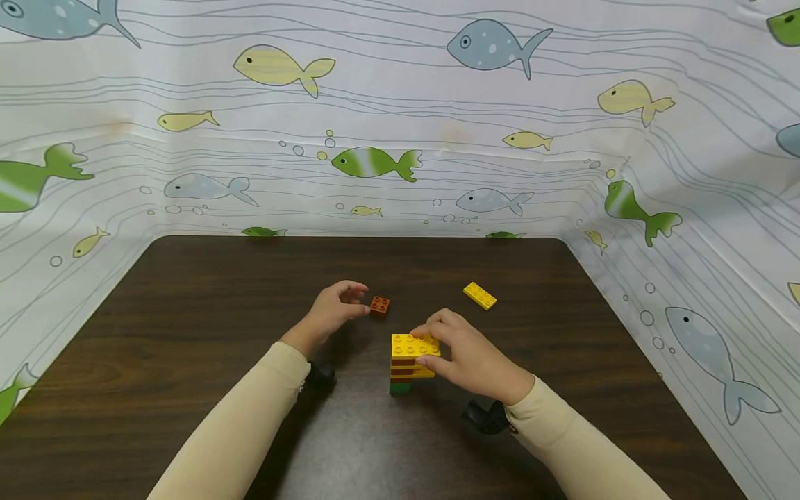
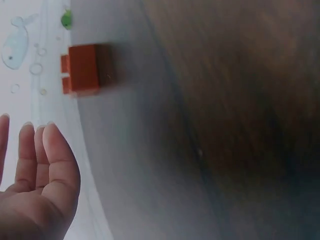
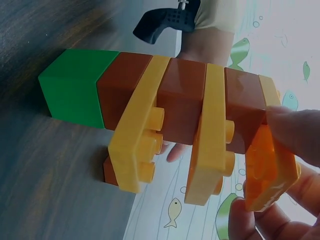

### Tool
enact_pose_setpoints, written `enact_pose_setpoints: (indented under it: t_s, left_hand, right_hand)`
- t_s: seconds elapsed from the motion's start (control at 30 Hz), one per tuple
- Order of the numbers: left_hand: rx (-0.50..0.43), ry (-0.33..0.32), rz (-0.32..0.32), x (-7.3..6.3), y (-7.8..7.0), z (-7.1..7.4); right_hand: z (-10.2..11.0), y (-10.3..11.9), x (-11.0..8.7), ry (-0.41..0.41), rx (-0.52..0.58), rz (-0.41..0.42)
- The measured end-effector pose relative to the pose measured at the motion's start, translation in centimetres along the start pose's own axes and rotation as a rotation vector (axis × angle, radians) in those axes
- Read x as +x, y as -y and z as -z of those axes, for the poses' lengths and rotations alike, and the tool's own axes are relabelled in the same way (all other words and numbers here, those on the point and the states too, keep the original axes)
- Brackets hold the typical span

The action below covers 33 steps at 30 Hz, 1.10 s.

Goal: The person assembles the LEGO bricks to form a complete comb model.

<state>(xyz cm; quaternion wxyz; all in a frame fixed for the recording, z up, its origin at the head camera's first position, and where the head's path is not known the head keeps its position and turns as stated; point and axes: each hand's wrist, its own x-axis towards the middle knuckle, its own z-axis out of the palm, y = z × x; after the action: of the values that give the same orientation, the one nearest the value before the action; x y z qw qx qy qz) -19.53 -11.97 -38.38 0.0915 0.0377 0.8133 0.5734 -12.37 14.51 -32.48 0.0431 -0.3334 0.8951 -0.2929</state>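
Note:
A tower of toy building bricks (image 1: pixel 401 371) stands in front of me, green at its foot, with brown bricks and flat yellow bricks alternating above. My right hand (image 1: pixel 478 357) pinches the overhanging end of the top yellow brick (image 1: pixel 406 343); in the right wrist view the thumb lies on one side of that yellow brick (image 3: pixel 280 175) and fingers on the other. Two more yellow bricks jut out below it. My left hand (image 1: pixel 331 312) holds nothing, fingers bent loosely, its tips close beside a small brown brick (image 1: pixel 379 305) with studs up.
A loose flat yellow brick (image 1: pixel 480 296) lies behind the tower to the right. Everything sits on a dark wooden table (image 1: pixel 206 298), bordered at the back and sides by a white fish-patterned cloth (image 1: pixel 400 97).

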Motion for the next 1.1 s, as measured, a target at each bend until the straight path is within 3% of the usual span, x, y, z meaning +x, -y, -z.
enact_pose_setpoints:
  t_s: [0.33, 0.77, 1.1]
  left_hand:
    - [0.08, 0.053, 0.059, 2.1, 0.6, 0.3]
    - [0.169, 0.103, 0.051, 3.2, 0.6, -0.5]
    - [0.219, 0.109, 0.081, 4.3, 0.9, -1.0]
  right_hand:
    - [0.0, -0.1, -0.1, 0.0, -0.014, 0.017]
    - [0.0, -0.2, -0.2, -0.001, -0.024, 0.02]
    - [0.0, -0.3, -0.1, 0.005, -0.027, 0.012]
